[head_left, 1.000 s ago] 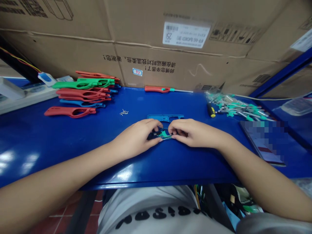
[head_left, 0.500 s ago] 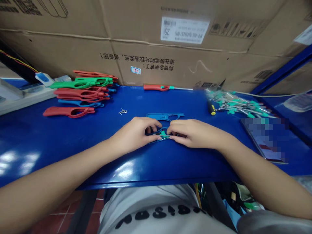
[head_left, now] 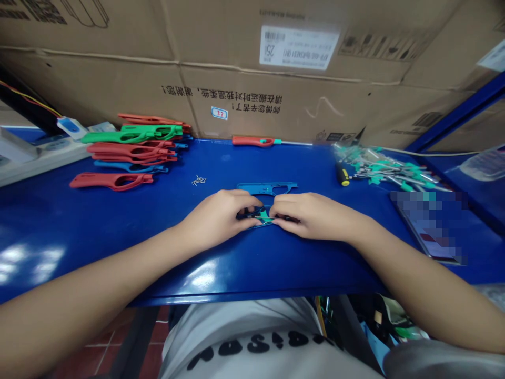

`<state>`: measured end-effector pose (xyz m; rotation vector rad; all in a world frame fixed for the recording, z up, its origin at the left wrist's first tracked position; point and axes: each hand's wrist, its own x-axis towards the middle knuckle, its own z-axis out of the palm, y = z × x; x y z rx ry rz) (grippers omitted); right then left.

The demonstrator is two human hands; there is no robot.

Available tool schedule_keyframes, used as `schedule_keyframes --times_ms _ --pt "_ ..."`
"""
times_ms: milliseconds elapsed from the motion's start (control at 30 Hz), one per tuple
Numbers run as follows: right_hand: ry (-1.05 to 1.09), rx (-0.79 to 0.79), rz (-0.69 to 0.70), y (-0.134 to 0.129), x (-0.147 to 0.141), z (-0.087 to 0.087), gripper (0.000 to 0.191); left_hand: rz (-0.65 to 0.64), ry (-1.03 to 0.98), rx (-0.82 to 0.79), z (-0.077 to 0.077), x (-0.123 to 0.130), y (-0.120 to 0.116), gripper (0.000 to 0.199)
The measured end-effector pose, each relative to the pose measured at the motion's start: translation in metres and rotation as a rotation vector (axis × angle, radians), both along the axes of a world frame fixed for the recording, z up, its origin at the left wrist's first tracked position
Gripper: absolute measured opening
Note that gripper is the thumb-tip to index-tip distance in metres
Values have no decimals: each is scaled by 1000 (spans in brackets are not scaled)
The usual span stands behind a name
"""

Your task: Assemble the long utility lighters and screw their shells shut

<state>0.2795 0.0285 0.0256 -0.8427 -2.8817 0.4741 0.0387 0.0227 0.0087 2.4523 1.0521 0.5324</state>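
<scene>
Between my two hands lies a blue lighter casing half with a green trigger piece (head_left: 263, 215) in it. My left hand (head_left: 229, 211) is closed on its left end, thumb in front and fingers behind. At its right end, my right hand (head_left: 305, 215) pinches the green piece or the casing's edge; the fingers hide which. Just behind my hands lies a second blue casing half (head_left: 252, 188), its inner side up. A small heap of screws (head_left: 199, 180) rests to the left of it.
Red, green and blue lighter casings (head_left: 130, 152) are piled at the left. An assembled red lighter (head_left: 252, 141) lies by the cardboard box (head_left: 221, 68). To the right are a screwdriver (head_left: 344, 176), lighter tubes with green parts (head_left: 389, 171) and a phone (head_left: 428, 226).
My right hand's fingertips have shifted very slightly left over the green piece. The casing between my hands has tilted a little; all else has stayed put.
</scene>
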Motion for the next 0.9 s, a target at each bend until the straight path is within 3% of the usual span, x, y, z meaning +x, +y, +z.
schedule_keyframes --times_ms 300,467,733,900 --pt "15 -33 -21 1 2 3 12 -18 28 -44 7 -6 4 28" --pt "18 -35 -27 3 4 4 11 -33 37 -114 15 -11 10 17" --pt "7 -12 -15 2 4 3 14 47 -68 -310 -2 -11 16 18" --pt "50 -45 -5 3 4 3 13 61 -100 -341 0 -10 15 13"
